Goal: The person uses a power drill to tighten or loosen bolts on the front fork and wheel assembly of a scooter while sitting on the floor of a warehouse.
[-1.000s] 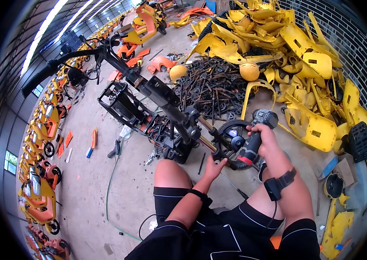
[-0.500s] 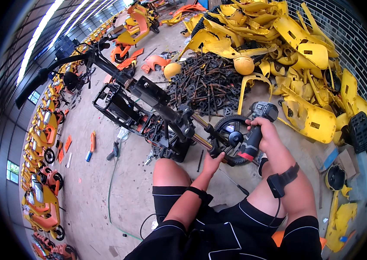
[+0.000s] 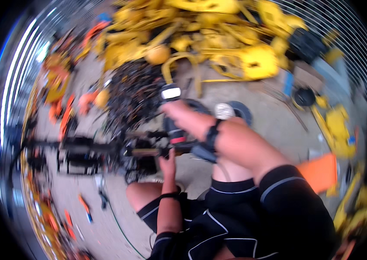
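The picture is smeared by motion. My left hand (image 3: 167, 164) is closed round the lower end of a front fork (image 3: 146, 151), which belongs to a stripped black scooter frame (image 3: 90, 149) reaching off to the left. In my right hand (image 3: 175, 111) is a cordless power tool (image 3: 177, 135) with a red-trimmed battery base. The tool's head end shows a bright patch above my fist. It is held beyond the fork, over a black wheel (image 3: 196, 106) that my right forearm partly covers. I cannot tell whether the tool touches anything.
Dark metal parts (image 3: 133, 93) lie heaped beyond the fork, with yellow body panels (image 3: 257, 60) piled behind. At the right lie an orange panel (image 3: 322, 173) and a dark bowl-shaped piece (image 3: 303, 96). A green cord (image 3: 120, 229) and an orange-and-blue tool (image 3: 85, 208) are on the floor at left.
The view has swung to the right, so the scooter frame sits lower and further left. My right hand has carried the power tool leftward in the picture. My left hand stays on the fork.
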### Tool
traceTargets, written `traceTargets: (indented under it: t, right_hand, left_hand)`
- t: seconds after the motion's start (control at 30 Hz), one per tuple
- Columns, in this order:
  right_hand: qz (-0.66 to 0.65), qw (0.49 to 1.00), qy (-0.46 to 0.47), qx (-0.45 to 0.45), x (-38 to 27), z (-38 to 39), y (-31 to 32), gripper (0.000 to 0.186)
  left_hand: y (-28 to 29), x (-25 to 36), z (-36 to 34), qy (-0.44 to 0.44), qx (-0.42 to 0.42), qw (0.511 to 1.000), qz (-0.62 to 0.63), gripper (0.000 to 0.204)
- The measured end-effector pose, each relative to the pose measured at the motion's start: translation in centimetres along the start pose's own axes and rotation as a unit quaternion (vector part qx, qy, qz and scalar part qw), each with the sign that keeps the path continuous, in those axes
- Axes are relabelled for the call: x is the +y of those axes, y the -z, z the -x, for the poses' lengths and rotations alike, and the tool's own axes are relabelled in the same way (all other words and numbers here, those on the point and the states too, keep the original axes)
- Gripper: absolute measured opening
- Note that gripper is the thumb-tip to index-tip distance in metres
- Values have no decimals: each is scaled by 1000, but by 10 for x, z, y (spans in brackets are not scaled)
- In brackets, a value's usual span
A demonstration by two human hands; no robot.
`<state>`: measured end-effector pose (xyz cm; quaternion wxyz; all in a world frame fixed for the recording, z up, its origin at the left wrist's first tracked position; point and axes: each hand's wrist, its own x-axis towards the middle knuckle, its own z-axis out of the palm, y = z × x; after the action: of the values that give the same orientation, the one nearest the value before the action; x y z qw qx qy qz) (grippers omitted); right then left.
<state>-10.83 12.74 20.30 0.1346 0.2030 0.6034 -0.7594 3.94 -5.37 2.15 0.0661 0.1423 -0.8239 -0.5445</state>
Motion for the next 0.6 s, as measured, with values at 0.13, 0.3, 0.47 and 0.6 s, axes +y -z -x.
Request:
traceTargets:
  t: [0.13,0.3,0.47,0.6]
  right_hand:
    - [84,992,66,64,-7,1,-17,32]
    - [4,975,205,90,3,-6,6,37]
    - [27,994,-10,106,-14,26,8,50]
    - [31,994,-27,102,-12,48,4,43]
  left_hand:
    - [10,-42,-13,21,-15,997,70,54]
    - [-20,-14,-12,-127,-82,984,91,50]
    - [-2,-50,-28,28,-131,949,286,47]
    - [15,-86,-23,-31,-95,990,102,45]
